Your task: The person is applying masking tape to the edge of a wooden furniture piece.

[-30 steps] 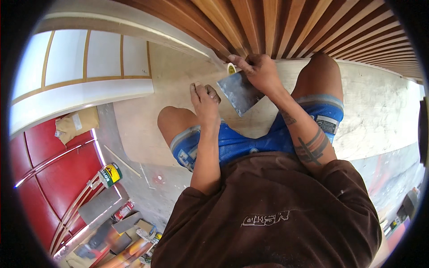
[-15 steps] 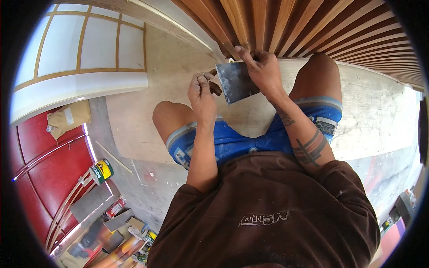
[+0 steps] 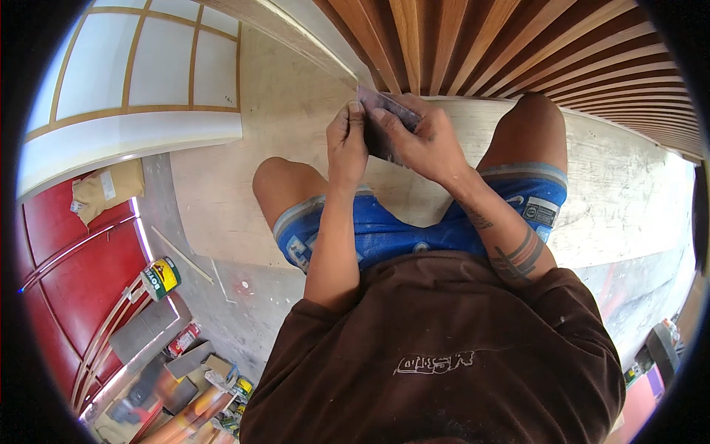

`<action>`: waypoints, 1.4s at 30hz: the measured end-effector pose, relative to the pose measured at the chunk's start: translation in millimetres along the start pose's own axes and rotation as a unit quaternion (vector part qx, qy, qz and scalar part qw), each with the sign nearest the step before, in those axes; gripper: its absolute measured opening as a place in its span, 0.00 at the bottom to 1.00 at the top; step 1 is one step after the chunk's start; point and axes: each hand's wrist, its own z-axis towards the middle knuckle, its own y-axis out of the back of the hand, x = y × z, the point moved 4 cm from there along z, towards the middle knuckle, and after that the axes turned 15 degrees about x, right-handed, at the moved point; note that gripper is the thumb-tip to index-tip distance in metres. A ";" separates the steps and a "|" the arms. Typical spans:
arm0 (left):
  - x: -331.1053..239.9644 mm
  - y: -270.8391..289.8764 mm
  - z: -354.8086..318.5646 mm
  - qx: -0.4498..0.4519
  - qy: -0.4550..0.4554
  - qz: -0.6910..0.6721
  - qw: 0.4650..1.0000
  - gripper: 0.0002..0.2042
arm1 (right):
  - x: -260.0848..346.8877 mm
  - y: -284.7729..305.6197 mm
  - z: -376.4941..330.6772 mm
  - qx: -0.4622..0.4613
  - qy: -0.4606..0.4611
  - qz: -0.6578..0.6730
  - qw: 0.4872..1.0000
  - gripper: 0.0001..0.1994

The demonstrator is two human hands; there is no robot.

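Note:
I sit on a plywood sheet (image 3: 244,185) with my knees apart, facing a wall of vertical wooden slats (image 3: 473,44). My right hand (image 3: 421,140) grips a flat grey scraper blade (image 3: 381,118), held up in front of me. My left hand (image 3: 347,140) has its fingers pinched on the blade's near face. Both hands meet just below the slats. What the left fingers hold against the blade is hidden.
A small tin can (image 3: 161,277) stands on the concrete floor at my left. Beside it lie thin wood strips (image 3: 181,255) and a heap of tools and packets (image 3: 192,377). A white panelled door (image 3: 148,81) and a brown paper bag (image 3: 103,189) lie farther left.
Both hands have risen and drawn together in front of the slats. The scraper has turned from flat-on to nearly edge-on, and my left fingers now press on it.

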 end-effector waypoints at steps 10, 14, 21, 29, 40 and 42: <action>6.5 -13.6 13.7 0.017 0.021 -0.145 0.989 0.13 | 33.5 -8.2 12.9 -0.044 0.047 -0.184 0.981 0.15; 10.2 -11.9 15.4 0.014 -0.020 -0.173 0.985 0.17 | 30.7 -13.6 17.6 -0.046 0.040 -0.189 0.980 0.13; 17.7 -14.0 16.2 -0.004 0.012 -0.221 0.975 0.16 | 32.5 -14.7 19.7 -0.049 0.064 -0.203 0.976 0.13; 27.3 -9.7 18.4 0.016 -0.063 -0.135 0.989 0.11 | 34.3 -22.5 22.5 -0.068 0.087 -0.227 0.968 0.14; 20.5 -18.5 19.2 -0.009 0.009 -0.287 0.958 0.11 | 29.7 -19.2 25.3 -0.062 0.084 -0.237 0.966 0.11; 17.5 -19.2 17.8 -0.022 0.014 -0.278 0.960 0.11 | 29.5 -19.0 25.5 -0.066 0.088 -0.244 0.964 0.12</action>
